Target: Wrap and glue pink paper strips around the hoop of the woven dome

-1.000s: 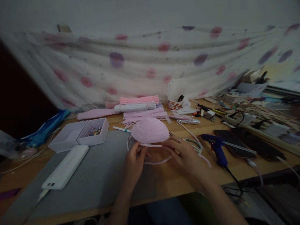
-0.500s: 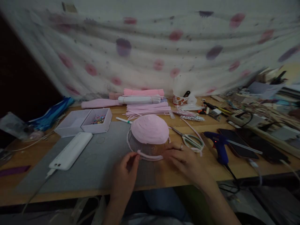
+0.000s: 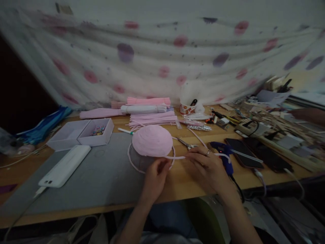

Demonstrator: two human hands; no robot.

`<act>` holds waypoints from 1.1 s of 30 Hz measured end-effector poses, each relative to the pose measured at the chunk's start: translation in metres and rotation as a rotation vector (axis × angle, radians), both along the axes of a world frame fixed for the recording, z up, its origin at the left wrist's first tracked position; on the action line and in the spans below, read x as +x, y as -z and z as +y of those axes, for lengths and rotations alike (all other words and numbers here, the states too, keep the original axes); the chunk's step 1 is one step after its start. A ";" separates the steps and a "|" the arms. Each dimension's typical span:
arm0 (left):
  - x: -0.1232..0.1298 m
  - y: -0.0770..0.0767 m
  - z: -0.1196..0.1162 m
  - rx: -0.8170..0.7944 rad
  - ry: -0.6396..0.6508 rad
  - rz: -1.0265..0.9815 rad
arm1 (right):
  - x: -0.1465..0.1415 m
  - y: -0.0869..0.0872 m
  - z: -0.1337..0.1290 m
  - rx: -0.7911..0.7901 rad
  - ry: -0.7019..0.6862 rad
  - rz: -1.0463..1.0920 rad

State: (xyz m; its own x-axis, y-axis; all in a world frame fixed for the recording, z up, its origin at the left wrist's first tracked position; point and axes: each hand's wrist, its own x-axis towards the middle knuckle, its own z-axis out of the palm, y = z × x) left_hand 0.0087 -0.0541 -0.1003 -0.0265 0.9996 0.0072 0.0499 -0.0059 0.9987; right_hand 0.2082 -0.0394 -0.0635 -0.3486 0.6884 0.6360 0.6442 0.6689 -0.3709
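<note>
A pale pink dome (image 3: pixel 152 140), apparently wound from fuzzy strips, rests on the table at the middle of the view. Beneath its near side shows a thin ring (image 3: pixel 131 161) wrapped in pink. My left hand (image 3: pixel 156 178) is closed at the ring's near right side, thumb and fingers pinched on it. A pink pipe cleaner (image 3: pixel 177 157) runs rightward from the ring. My right hand (image 3: pixel 209 169) pinches it, and its free end curves out past the knuckles over the glue gun (image 3: pixel 220 147). Scissors (image 3: pixel 183 143) lie just beyond the right hand, their handles mostly covered by it.
A grey mat (image 3: pixel 111 179) carries a white power bank (image 3: pixel 64 166). Left of the dome stands an open white box (image 3: pixel 109 130) with colourful small pieces. Bundles of pipe cleaners (image 3: pixel 152 118) lie behind. Phones (image 3: pixel 245 156) and a power strip (image 3: pixel 269 144) are at right.
My left hand has moved right along the ring. My right hand has shifted right and up, drawing the pipe cleaner out straight. The view has turned slightly right.
</note>
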 end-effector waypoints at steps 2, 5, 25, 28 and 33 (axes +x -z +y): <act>-0.005 -0.002 -0.001 0.010 -0.051 0.011 | 0.001 0.001 0.001 0.008 0.007 -0.008; -0.015 -0.007 -0.006 0.024 -0.124 0.018 | -0.002 0.001 0.001 0.005 -0.006 -0.027; -0.070 -0.040 -0.019 0.178 -0.344 0.177 | -0.062 -0.022 0.017 0.045 -0.106 -0.038; -0.073 -0.041 -0.019 0.192 -0.321 0.251 | -0.066 -0.026 0.016 0.006 -0.091 -0.040; -0.071 -0.044 -0.016 0.208 -0.287 0.194 | -0.068 -0.025 0.013 -0.049 -0.073 -0.107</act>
